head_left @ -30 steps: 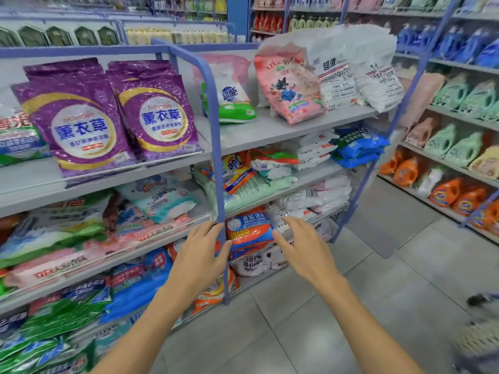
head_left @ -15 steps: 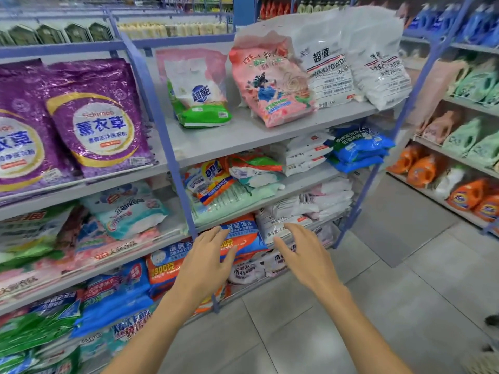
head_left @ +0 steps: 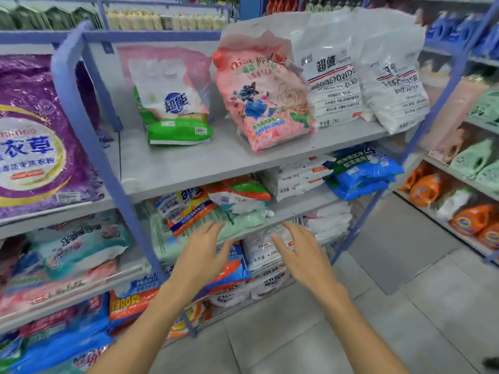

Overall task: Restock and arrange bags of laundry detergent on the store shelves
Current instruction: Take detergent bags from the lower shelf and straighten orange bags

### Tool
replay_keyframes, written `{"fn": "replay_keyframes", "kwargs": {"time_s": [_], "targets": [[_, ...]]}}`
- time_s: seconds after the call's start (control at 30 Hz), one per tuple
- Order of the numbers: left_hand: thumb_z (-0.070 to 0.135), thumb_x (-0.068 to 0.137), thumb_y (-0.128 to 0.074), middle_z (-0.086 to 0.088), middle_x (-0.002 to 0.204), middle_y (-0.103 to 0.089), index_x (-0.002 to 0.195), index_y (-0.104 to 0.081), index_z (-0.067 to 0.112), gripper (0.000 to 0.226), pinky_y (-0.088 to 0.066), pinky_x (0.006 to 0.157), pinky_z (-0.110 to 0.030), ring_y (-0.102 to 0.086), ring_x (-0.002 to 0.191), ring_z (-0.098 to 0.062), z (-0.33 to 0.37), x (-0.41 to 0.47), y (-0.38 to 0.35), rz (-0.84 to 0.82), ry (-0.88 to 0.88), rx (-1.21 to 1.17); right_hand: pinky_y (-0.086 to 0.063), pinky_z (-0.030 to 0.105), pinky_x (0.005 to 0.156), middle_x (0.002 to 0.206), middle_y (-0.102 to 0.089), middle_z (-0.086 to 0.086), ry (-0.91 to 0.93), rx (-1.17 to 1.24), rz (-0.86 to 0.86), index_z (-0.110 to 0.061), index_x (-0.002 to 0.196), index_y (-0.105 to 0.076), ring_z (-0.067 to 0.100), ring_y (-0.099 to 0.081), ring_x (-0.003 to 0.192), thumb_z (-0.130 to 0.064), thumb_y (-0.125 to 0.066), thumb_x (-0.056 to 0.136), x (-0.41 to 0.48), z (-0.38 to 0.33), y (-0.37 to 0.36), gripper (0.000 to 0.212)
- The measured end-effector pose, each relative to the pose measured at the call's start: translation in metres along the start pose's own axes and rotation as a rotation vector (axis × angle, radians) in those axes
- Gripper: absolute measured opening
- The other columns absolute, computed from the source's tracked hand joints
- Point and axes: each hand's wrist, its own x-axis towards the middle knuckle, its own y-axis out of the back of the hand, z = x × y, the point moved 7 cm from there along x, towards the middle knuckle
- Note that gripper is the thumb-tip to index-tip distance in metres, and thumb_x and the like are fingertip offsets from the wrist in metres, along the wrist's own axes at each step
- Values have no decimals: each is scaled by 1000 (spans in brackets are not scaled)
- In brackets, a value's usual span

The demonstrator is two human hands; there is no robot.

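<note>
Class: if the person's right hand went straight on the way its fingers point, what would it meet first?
Probably the white detergent bag just beyond the fingertips of the right hand, or the grey shelf edge above it. Depth is hard to judge from one view.

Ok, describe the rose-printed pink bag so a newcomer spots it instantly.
Find the highest grey shelf of the blue-framed rack. Mid-shelf leans the pink bag, between a green-bottomed bag and white powder bags. Only it shows a rose and a blue figure.
</note>
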Motion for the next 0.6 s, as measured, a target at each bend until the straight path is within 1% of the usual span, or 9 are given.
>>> {"fn": "replay_keyframes", "kwargs": {"time_s": [0.13, 0.27, 0.43, 0.53, 0.6], "targets": [[48, 103, -45, -2, 160, -39, 154, -41, 19, 58, -27, 123, -39, -30, 150, -18, 6, 23, -5, 18, 42, -16, -35, 36, 112, 157, -42, -4, 31, 12, -10, -28, 152, -39, 15, -36, 144, -57, -41, 103, 33, 8, 5, 57], [44, 104, -47, -1, 160, -39, 154, -41, 18, 56, -22, 123, -34, -29, 150, -17, 6, 47, -8, 50, 130, -14, -36, 36, 112, 157, -42, -3, 67, 1, -68, -27, 153, -38, 16, -39, 143, -59, -39, 103, 76, 15, 5, 59], [45, 104, -47, 2, 158, -42, 153, -42, 20, 55, -30, 121, -36, -36, 146, -19, 1, 60, -15, 93, 278, -24, -37, 34, 109, 154, -46, 0, 129, -18, -184, -26, 153, -39, 18, -41, 141, -57, -40, 104, 120, 24, 1, 59], [47, 103, -46, 3, 156, -45, 152, -44, 21, 55, -36, 117, -40, -40, 143, -18, 1, 62, -24, 130, 344, -34, -38, 38, 110, 156, -45, 0, 178, -13, -248, -26, 154, -37, 20, -41, 142, -59, -39, 103, 143, 33, -3, 61], [49, 102, -45, 2, 155, -47, 150, -46, 20, 56, -37, 117, -41, -40, 143, -18, 2, 62, -28, 149, 380, -31, -40, 39, 111, 157, -45, 0, 220, -18, -273, -24, 154, -38, 20, -43, 141, -61, -37, 103, 155, 35, -3, 63]]}}
